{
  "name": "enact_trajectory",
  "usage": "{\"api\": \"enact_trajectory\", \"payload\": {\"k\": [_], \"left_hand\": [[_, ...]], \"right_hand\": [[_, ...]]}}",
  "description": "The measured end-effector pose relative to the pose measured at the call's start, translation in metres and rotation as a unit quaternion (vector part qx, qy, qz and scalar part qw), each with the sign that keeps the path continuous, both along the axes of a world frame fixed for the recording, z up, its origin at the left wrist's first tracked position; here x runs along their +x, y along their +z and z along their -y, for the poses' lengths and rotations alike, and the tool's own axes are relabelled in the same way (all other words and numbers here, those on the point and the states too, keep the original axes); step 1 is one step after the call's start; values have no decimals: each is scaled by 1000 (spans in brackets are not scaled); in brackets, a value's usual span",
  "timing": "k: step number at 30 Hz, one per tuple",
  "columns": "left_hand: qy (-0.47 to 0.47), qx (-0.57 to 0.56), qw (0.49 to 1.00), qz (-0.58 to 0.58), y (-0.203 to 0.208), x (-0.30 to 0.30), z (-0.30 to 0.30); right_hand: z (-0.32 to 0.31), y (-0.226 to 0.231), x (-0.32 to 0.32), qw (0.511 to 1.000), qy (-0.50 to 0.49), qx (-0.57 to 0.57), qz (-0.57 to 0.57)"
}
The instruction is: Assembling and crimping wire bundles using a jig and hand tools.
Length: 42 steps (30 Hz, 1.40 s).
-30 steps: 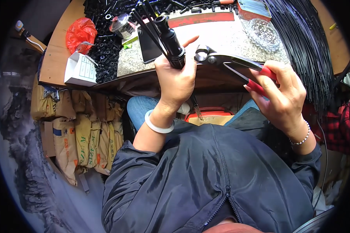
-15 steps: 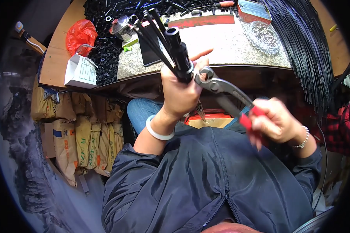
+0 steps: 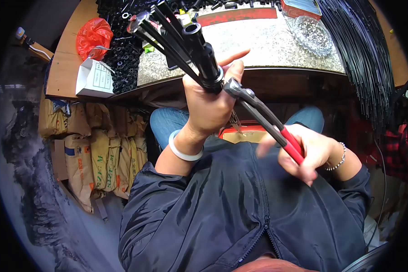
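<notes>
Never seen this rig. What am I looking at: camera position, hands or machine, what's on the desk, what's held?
No machine here: these are a person's two bare hands. A fisheye camera on their head looks down, so straight edges bend and left is their left. The left hand grips a stepped black tube with several slim black rods. The right hand holds red-handled pliers, head close to the left hand; exact contact is unclear. On the desk: a red plastic bag, a white box, small black parts, a clear dish and a bundle of thin black strands.
</notes>
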<state>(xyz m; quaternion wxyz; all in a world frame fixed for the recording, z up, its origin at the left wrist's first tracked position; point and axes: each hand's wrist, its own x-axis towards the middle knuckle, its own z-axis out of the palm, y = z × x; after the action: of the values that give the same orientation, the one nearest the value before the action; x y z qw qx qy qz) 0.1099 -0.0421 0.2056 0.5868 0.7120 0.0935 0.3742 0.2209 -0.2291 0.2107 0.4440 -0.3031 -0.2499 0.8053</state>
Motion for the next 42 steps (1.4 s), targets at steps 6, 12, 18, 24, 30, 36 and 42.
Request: {"api": "enact_trajectory", "payload": {"k": [6,12,18,24,30,36,42], "left_hand": [[-18,-66,997,-29,2,0,3],[-14,-9,1000,-21,-2,2,5],[-20,-64,997,-25,-6,0,3],[-30,-45,999,2,-10,2,0],[-12,-46,998,-43,-8,2,4],[-17,-50,998,-34,-10,6,5],[-22,-33,999,-32,-14,7,4]], "right_hand": [[10,-5,6,745,-216,253,579],[0,1,8,995,29,-18,95],[5,-2,5,804,-201,170,534],[0,-2,-1,859,-147,155,466],[2,-9,7,754,-163,260,581],[3,-14,10,839,-177,211,469],[6,-9,12,916,-134,46,375]]}}
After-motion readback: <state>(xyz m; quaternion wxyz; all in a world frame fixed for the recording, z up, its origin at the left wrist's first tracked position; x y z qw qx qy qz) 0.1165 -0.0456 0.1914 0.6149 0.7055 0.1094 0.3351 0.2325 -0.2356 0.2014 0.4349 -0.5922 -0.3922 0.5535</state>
